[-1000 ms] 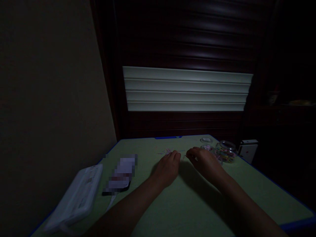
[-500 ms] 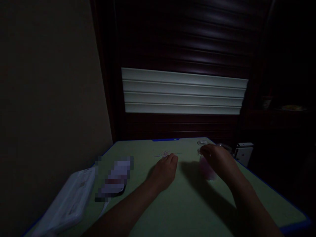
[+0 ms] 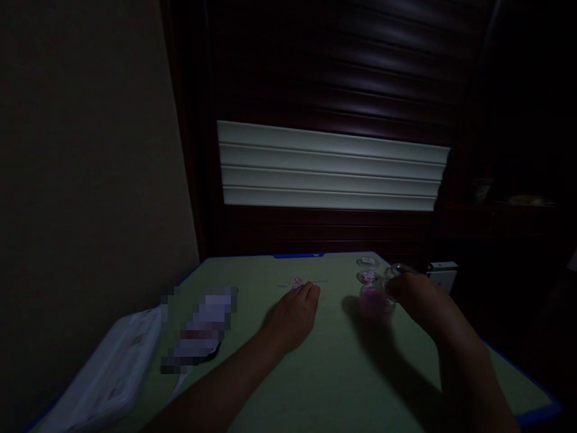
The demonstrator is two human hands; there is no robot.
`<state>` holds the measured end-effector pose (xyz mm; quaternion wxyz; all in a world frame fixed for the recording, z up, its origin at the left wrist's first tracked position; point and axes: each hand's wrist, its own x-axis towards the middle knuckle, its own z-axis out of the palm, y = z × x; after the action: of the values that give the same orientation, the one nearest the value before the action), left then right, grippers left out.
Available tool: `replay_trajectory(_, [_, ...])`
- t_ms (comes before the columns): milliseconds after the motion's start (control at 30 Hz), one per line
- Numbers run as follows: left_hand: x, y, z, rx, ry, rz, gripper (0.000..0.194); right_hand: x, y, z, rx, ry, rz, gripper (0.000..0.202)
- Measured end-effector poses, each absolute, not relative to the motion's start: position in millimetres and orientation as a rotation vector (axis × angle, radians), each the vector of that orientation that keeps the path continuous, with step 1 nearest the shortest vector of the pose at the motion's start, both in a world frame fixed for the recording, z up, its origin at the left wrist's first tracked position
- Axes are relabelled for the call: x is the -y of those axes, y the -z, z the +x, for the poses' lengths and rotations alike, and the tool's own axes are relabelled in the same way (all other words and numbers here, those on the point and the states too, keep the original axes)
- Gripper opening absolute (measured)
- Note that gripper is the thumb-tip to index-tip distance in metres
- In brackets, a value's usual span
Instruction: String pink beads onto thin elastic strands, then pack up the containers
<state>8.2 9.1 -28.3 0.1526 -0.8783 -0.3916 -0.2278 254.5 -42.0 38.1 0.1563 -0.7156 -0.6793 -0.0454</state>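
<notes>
My left hand (image 3: 295, 316) rests on the green tabletop (image 3: 315, 373). Its fingers are curled together at the near edge of a small heap of pinkish bits (image 3: 297, 281), and its fingertips are hidden. On the right, my right hand (image 3: 419, 297) hangs just beside a clear round container (image 3: 376, 305) with pink contents. Its fingers are bent and closed; whatever they may hold cannot be made out in the dim light. Behind that container sits a small clear dish (image 3: 368, 277) with pinkish bits in it, and farther back a clear round lid-like piece (image 3: 367, 262).
Another clear round container (image 3: 397, 269) is partly hidden behind my right hand. A white flat case (image 3: 112, 367) lies at the table's left edge, beside a blurred-out object (image 3: 202, 331) with a white cable. A white box (image 3: 442, 276) stands beyond the right edge.
My right hand has moved right, from above the pink-filled container to its right side, uncovering the small dish. My left hand stays by the heap. The view has shifted slightly.
</notes>
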Motion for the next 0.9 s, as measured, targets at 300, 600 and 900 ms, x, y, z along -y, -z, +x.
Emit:
replay_trajectory(300, [-9.8, 29.5, 7.3, 1.107, 0.649, -2.504, 0.017, 38.2, -33.4, 260.9, 1.914, 0.058, -2.103, 0.019])
replay_trajectory(600, [-12.6, 33.8, 6.3, 1.085, 0.655, -2.489, 0.016, 38.5, -32.1, 261.5, 1.951, 0.050, -2.049, 0.021])
replay_trajectory(900, [-9.8, 29.6, 5.2, 1.160, 0.652, -2.463, 0.018, 38.3, -40.5, 235.8, 2.046, 0.225, -1.813, 0.027])
